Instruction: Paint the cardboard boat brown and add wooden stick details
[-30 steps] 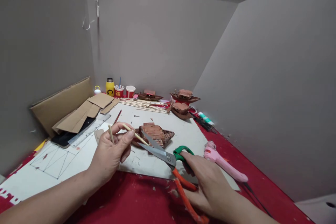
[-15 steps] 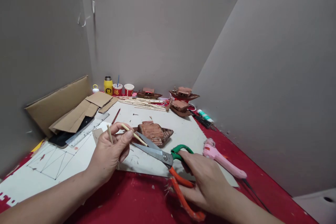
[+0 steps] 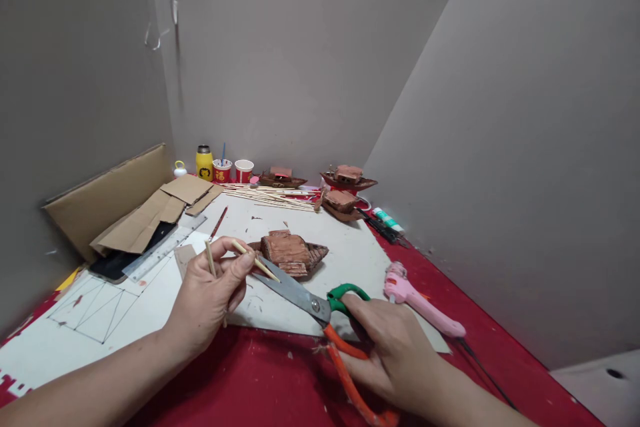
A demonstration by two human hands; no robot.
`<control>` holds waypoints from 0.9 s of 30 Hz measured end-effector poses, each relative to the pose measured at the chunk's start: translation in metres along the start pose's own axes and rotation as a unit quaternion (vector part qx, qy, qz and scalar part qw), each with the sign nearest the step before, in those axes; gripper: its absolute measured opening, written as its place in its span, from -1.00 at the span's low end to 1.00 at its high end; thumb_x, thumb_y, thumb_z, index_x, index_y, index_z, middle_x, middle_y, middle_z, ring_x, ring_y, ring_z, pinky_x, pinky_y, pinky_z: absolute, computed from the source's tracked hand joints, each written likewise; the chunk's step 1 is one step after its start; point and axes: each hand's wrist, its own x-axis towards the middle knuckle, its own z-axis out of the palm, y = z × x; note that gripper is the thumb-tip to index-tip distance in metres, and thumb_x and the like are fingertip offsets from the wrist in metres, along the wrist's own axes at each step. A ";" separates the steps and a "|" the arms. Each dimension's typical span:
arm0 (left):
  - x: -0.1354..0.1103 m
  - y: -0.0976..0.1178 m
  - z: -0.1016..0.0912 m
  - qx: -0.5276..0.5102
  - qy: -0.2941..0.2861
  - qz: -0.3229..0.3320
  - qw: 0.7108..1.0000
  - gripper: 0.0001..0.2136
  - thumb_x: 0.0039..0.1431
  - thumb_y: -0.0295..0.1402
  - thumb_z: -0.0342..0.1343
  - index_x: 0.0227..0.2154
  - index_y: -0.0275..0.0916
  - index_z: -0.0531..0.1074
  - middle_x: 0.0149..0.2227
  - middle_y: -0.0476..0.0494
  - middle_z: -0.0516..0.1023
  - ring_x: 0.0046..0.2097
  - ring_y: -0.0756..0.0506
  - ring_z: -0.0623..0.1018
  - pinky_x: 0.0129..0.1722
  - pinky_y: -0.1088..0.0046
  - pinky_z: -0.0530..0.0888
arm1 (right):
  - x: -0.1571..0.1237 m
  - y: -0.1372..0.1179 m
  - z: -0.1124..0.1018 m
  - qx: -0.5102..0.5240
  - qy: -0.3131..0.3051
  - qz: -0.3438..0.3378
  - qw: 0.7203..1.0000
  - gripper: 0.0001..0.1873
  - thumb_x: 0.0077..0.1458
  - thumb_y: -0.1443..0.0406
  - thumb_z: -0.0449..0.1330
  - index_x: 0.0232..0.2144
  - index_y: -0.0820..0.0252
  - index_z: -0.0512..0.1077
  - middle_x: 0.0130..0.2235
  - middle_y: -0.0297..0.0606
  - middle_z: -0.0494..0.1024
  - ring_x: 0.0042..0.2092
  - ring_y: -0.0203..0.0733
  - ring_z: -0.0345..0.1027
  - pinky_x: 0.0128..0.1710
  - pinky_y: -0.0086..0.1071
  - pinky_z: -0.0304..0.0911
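Between thumb and fingertips, my left hand (image 3: 207, 297) pinches a thin wooden stick (image 3: 260, 264) that slants down to the right across the scissor blades. A second stick (image 3: 211, 257) pokes up from between the same hand's fingers. My right hand (image 3: 395, 347) is wrapped round the handles of the scissors (image 3: 295, 291), one green and one orange. Their blades are nearly together beside the stick; whether they touch it I cannot tell. Just behind the blades, a brown model boat (image 3: 287, 250) with a roofed cabin rests on the white board (image 3: 345, 267).
A pink glue gun (image 3: 420, 303) lies at the right with its cord. Cardboard pieces (image 3: 145, 213) and a clear ruler (image 3: 165, 250) are on the left. Further back are loose sticks (image 3: 275, 195), more model boats (image 3: 343, 202), paper cups (image 3: 244, 171) and a yellow bottle (image 3: 204, 163).
The scissor blades have come together from a wider gap. My left hand and its sticks have stayed nearly in place; the whole view has shifted slightly.
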 end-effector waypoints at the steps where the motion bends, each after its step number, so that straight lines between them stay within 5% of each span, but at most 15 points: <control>1: 0.000 0.000 0.000 -0.001 0.000 -0.001 1.000 -0.69 0.07 -0.14 0.32 -0.38 -0.22 0.34 -0.59 0.06 0.46 -0.69 0.19 0.10 -0.70 0.67 -0.02 | -0.001 0.000 0.000 -0.002 0.003 -0.001 1.000 -0.72 0.16 0.09 0.15 -0.43 0.10 0.21 -0.62 -0.45 0.33 -0.61 -0.26 0.21 -0.57 -0.38 -0.03; 10: -0.003 -0.001 -0.001 0.003 -0.011 -0.002 1.000 -0.71 0.10 -0.12 0.29 -0.35 -0.21 0.37 -0.70 0.16 0.28 -0.69 0.17 0.08 -0.69 0.67 0.00 | 0.003 -0.001 -0.004 -0.024 -0.014 0.016 1.000 -0.77 0.07 0.14 0.20 -0.39 0.13 0.24 -0.58 -0.41 0.38 -0.58 -0.23 0.24 -0.55 -0.38 0.01; 20: -0.003 0.000 0.002 -0.003 -0.011 -0.006 1.000 -0.70 0.10 -0.14 0.30 -0.38 -0.21 0.34 -0.67 0.15 0.35 -0.69 0.19 0.08 -0.69 0.69 -0.02 | 0.000 -0.002 0.000 -0.026 0.033 -0.020 0.999 -0.78 0.18 0.13 0.08 -0.35 0.16 0.26 -0.61 -0.40 0.36 -0.62 -0.23 0.22 -0.58 -0.38 0.01; 27: -0.002 -0.002 0.001 0.002 -0.019 0.008 1.000 -0.71 0.12 -0.14 0.28 -0.37 -0.23 0.35 -0.68 0.17 0.35 -0.69 0.19 0.07 -0.70 0.71 -0.01 | 0.002 -0.003 -0.005 -0.023 -0.017 0.002 1.000 -0.77 0.11 0.15 0.17 -0.42 0.11 0.20 -0.61 -0.45 0.33 -0.61 -0.26 0.20 -0.57 -0.39 0.00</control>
